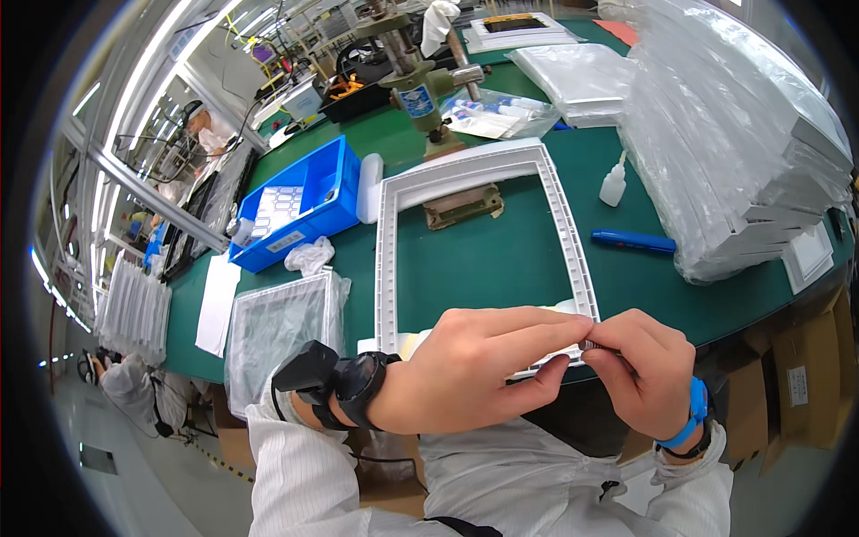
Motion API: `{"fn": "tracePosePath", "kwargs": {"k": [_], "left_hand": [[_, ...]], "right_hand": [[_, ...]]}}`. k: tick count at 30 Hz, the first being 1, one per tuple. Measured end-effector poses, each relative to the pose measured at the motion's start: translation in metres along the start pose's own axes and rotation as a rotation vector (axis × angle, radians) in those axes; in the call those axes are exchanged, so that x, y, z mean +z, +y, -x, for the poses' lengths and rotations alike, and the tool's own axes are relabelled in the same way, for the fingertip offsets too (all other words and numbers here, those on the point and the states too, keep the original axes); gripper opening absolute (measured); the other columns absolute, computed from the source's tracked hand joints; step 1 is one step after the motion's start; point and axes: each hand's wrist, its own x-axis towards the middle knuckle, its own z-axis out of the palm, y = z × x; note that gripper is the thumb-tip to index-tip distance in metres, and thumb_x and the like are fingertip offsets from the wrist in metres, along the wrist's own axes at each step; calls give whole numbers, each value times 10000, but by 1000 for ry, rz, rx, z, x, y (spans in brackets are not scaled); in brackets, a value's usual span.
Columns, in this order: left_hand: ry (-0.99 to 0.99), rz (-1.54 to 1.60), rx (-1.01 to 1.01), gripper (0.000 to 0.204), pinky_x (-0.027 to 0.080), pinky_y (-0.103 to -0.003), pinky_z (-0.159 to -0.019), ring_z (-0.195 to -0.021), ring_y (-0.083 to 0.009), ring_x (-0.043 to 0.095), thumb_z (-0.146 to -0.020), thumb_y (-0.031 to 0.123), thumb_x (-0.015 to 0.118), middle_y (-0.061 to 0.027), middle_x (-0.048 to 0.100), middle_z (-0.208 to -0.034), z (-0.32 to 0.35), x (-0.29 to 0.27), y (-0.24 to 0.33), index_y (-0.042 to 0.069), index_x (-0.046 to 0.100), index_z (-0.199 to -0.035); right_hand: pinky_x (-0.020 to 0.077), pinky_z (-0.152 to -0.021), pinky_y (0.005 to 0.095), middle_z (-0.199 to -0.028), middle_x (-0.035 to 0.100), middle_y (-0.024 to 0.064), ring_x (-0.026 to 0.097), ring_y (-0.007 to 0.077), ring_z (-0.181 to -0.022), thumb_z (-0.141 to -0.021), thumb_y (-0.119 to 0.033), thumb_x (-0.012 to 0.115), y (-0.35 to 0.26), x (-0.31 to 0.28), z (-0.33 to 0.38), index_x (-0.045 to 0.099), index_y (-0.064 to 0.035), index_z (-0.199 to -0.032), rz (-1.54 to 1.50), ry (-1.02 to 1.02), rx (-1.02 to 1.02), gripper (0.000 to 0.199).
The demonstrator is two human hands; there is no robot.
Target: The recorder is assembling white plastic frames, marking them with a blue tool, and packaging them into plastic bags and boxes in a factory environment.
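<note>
A white rectangular plastic frame (386,259) lies on the green table in front of me, its near edge partly covered by my hands. My right hand (649,371) is closed at the frame's near right corner, thumb and finger pinching a small dark ridged piece (586,345) too small to name. My left hand (483,358) reaches across the near edge with fingers stretched out. Its fingertips touch or nearly touch the small piece, and its thumb stands apart. Under the frame's far edge, a brownish metal plate (463,208) shows at the foot of a press (416,89).
Left are a blue divided bin (304,234) and a bagged white frame (284,331). On the right, a dropper bottle (613,185) and blue pen (633,241) lie before a tall stack of plastic-wrapped white parts (716,161). Cardboard boxes (796,385) stand below the table's right edge.
</note>
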Motion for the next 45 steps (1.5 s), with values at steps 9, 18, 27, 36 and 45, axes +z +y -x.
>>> {"fn": "tracePosePath", "kwargs": {"k": [9,18,27,36,45], "left_hand": [[88,-108,59,330,584,-273,-597,-718,-203,721,-709,-57,729,-104,737,-896,16,-4,4,14,725,-1030],[129,-176,60,313,580,-264,-586,-699,-196,720,-671,-44,732,-93,744,-886,22,-10,4,32,743,-974],[177,-132,43,299,586,-257,-597,-674,-194,724,-667,-47,738,-105,741,-831,28,-13,-1,34,747,-954],[184,-42,-54,254,581,-251,-640,-723,-199,731,-731,-50,715,-117,738,-838,36,-23,-9,44,760,-962],[235,364,-533,152,560,-243,-725,-813,-129,709,-874,4,679,-83,744,-890,47,-65,-42,-15,740,-1012]], "right_hand": [[513,-565,348,-801,643,112,638,268,-668,-782,-27,748,-15,17,-1,660,0,-935,134,-1,-124,179],[502,-537,331,-789,626,84,620,236,-649,-779,-62,762,-18,25,-7,653,4,-941,234,-21,-213,206],[480,-499,311,-781,606,66,581,200,-615,-782,-74,759,-16,30,-14,650,20,-954,284,0,-343,225],[483,-509,308,-789,608,72,594,209,-637,-758,-56,765,-16,42,-17,649,29,-958,293,-35,-358,246],[501,-554,330,-795,627,98,612,243,-654,-749,8,748,-8,41,-29,664,8,-977,166,-110,-275,243]]}}
